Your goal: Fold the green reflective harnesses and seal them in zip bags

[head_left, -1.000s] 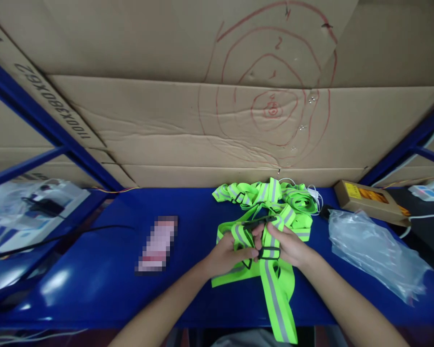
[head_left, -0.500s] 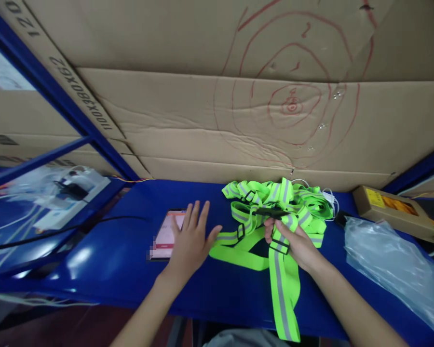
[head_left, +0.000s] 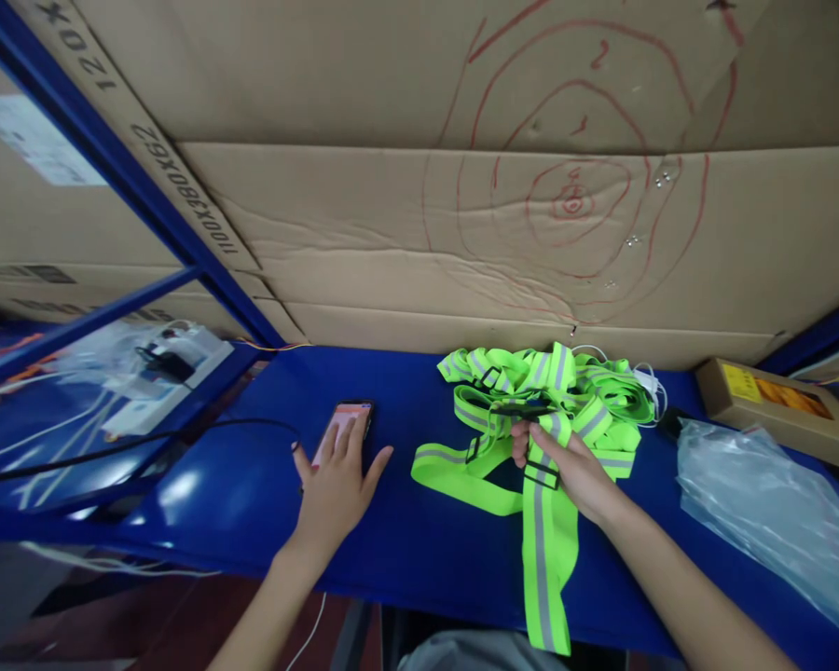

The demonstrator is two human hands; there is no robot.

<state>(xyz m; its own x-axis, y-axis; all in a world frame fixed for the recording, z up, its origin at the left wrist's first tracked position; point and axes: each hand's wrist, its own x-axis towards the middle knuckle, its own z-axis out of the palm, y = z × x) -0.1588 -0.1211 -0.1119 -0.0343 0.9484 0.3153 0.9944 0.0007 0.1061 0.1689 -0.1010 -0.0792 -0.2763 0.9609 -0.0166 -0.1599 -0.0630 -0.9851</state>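
Note:
My left hand (head_left: 336, 475) lies over a phone (head_left: 346, 417) on the blue shelf, fingers spread and covering much of its lit screen. Whether the palm presses on it or just hovers, I cannot tell. To the right, my right hand (head_left: 566, 461) pinches a neon-yellow reflective strap (head_left: 542, 550) close to a black buckle; the strap's grey-striped end hangs toward the shelf's front edge. A dark buckle piece (head_left: 521, 410) sits just above my right fingertips. Behind that hand, more of the reflective webbing (head_left: 510, 368) lies heaped with black sliders on it.
Cardboard with red target rings (head_left: 573, 200) stands behind the shelf (head_left: 419, 559). On the right are a brown box (head_left: 776, 410) and a clear plastic bag (head_left: 762, 503). A white power strip (head_left: 174, 382) with cables lies left, beyond a blue frame post (head_left: 160, 219).
My left hand has moved left and down, away from the straps and onto the phone. My right hand keeps its hold on the reflective strap. The view has shifted slightly.

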